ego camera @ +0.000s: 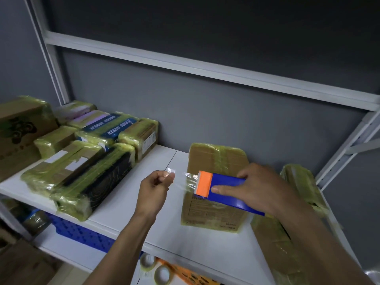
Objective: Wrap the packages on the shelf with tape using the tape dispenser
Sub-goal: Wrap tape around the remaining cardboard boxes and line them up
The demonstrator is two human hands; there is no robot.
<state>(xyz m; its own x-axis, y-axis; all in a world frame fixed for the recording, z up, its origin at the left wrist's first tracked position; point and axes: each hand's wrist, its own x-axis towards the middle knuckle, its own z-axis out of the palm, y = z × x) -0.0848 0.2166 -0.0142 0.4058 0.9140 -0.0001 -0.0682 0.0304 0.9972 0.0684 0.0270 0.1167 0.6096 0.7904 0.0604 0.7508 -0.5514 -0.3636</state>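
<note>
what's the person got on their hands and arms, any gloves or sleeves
Nothing worn that shows: the left hand and right hand are bare, with no gloves, rings or watch, and no sleeves come into view.

Two bare hands show, the left hand (153, 188) and the right hand (262, 187), each on a bare forearm. The left forearm (121, 245) looks slim and fairly sharp. The right forearm (320, 245) lies closer to the lens, so it looks broader and blurred along its edges. Skin runs uncovered from the knuckles to the frame edge on both; the nails are too small to judge.
</note>
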